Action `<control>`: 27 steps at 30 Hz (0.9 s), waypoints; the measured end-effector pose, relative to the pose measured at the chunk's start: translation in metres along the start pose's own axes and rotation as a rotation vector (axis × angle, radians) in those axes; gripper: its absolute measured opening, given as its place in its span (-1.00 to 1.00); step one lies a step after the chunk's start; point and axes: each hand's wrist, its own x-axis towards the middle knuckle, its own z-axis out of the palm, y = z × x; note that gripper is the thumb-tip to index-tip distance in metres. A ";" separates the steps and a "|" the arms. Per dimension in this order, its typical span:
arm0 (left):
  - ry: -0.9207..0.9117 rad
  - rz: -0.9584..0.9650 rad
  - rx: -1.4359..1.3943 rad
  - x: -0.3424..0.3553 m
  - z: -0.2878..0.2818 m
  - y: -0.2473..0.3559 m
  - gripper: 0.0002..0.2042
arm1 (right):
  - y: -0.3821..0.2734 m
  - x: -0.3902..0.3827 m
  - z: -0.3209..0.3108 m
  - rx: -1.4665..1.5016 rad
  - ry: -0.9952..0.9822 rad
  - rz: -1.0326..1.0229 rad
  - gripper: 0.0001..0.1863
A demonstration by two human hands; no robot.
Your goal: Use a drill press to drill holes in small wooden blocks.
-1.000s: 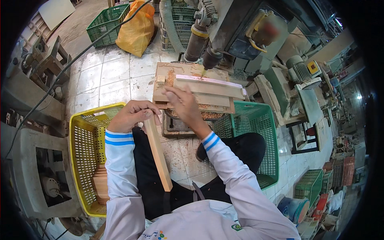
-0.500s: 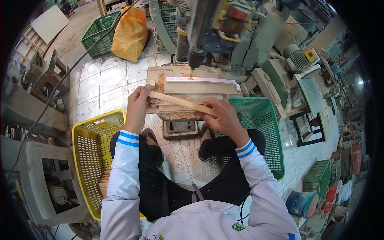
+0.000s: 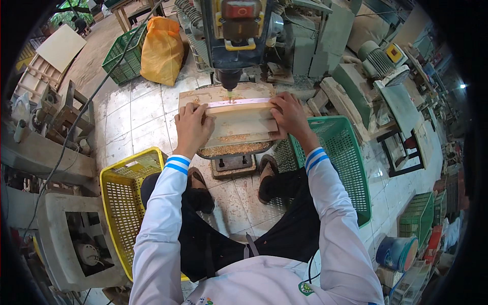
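Note:
A thin wooden strip (image 3: 240,108) lies across the board jig (image 3: 239,127) of a drill press, along a pale pinkish-white strip behind it. My left hand (image 3: 194,128) grips its left end, fingers bent over the top. At the other end my right hand (image 3: 293,117) is closed on the strip too, thumb toward me. Above the strip, left of its middle, points the bit under the drill chuck (image 3: 229,79). Part of each strip end is covered by my fingers.
Wood shavings (image 3: 235,149) lie on the ledge in front of the jig. A yellow basket (image 3: 122,203) stands at my left leg, a green basket (image 3: 351,168) at my right. Beyond are an orange-yellow sack (image 3: 162,53) and another green crate (image 3: 123,58). A cable (image 3: 94,96) crosses at left.
The wooden strip, held slanted in the air before, has moved away from me onto the jig. Both hands went forward with it. My view has shifted slightly.

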 end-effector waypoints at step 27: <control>-0.249 0.066 -0.343 0.041 0.022 0.010 -0.65 | 0.044 -0.013 -0.049 0.621 0.608 0.387 -0.67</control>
